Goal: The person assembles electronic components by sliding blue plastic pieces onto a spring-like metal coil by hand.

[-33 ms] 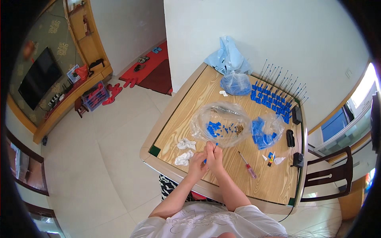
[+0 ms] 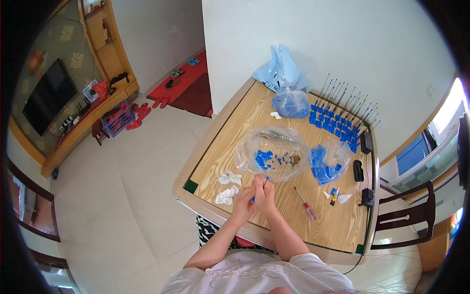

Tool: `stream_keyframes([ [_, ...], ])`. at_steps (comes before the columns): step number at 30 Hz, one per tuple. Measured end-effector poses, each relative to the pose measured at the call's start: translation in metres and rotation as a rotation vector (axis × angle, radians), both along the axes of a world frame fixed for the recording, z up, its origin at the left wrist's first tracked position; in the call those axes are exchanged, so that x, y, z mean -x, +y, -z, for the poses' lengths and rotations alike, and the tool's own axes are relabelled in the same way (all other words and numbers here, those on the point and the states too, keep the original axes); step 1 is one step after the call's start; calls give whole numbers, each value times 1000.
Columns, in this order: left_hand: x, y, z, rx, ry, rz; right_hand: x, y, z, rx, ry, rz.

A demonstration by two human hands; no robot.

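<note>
My left hand point(image 2: 243, 203) and my right hand point(image 2: 265, 197) are closed and pressed together above the table's near edge. A small blue piece point(image 2: 253, 199) shows between them, in the left fingers. A blue tip point(image 2: 267, 179) pokes out at the top of my right fingers; the rest of it is hidden. Just beyond lies an open clear plastic bag point(image 2: 245, 156) with small blue parts point(image 2: 264, 159) and brass-coloured springs point(image 2: 294, 160). To the right are a screwdriver point(image 2: 309, 210) with a clear red handle and another bag of blue pieces point(image 2: 319, 169).
Rows of blue blocks with upright springs and rods point(image 2: 338, 126) stand at the back right. Crumpled white tissues point(image 2: 226, 195) lie left of my hands. A small glue tube point(image 2: 334, 197) and black boxes point(image 2: 367, 197) are at the right edge. Beyond stands a dark chair point(image 2: 406, 215).
</note>
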State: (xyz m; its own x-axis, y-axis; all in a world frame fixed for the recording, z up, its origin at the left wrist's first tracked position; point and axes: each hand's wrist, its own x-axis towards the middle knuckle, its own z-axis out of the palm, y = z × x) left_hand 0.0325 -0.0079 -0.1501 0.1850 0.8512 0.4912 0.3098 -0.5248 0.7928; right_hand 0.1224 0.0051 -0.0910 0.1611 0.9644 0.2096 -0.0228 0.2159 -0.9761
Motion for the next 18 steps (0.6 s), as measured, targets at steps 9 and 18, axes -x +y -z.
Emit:
stream_keyframes([
  [9, 0, 1, -3, -25, 13, -5, -1, 1, 0, -4, -42, 3],
  [18, 2, 1, 3, -23, 43, -5, 0, -1, -4, 4, -39, 1],
])
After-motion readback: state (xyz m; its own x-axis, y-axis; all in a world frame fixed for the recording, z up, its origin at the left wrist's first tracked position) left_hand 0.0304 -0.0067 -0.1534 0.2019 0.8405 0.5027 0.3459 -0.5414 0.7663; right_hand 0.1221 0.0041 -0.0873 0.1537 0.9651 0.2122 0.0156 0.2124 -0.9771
